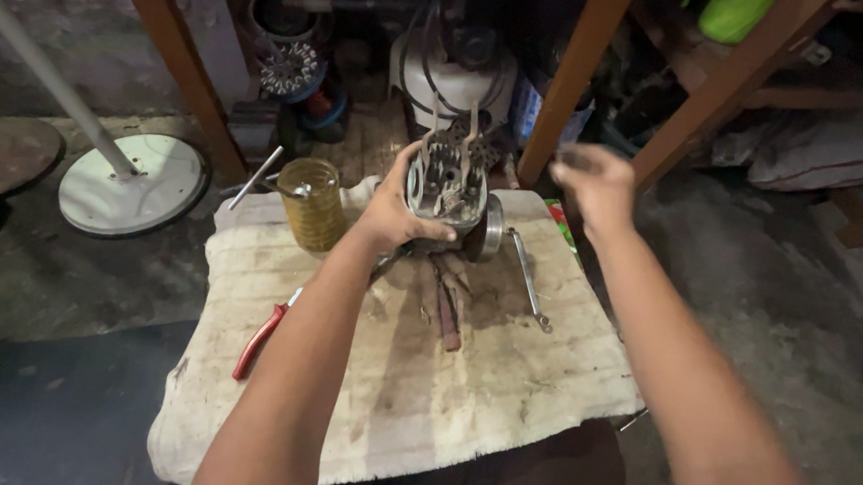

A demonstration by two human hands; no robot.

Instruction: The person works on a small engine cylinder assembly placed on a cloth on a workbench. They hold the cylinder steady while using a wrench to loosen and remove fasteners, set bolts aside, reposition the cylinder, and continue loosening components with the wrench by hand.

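At the far left, a white round base (134, 184) with a slanted white pole (43, 69) is seen standing on the concrete floor (70, 270). Further right, a worktop (402, 391) is covered by a stained, off-white cloth (503, 377). Near the cloth's left edge, red-handled pliers (261, 337) are laid flat. Behind them, at the far left corner of the cloth, a yellowish glass jar (313, 203) is set upright, and a thin metal rod (256, 177) is seen just to its left.

The left hand (394, 210) is closed around a grey metal engine part (445, 188), which is held upright at the far middle of the cloth; its lower end appears to rest on or just above the cloth. The thumb is laid across the part's lower front, with the fingers wrapped behind its left side. A round silver disc (493, 226) is seen touching the part's right side. Below the part, a reddish-brown tool handle (447, 318) lies on the cloth, and a long thin wrench (529, 278) lies to the right of it.

The right hand (595, 188) is raised above the cloth's far right corner, well clear of the engine part. It is blurred, the fingers curled inward; whether anything is held cannot be told. Wooden frame legs (571, 81) stand behind.
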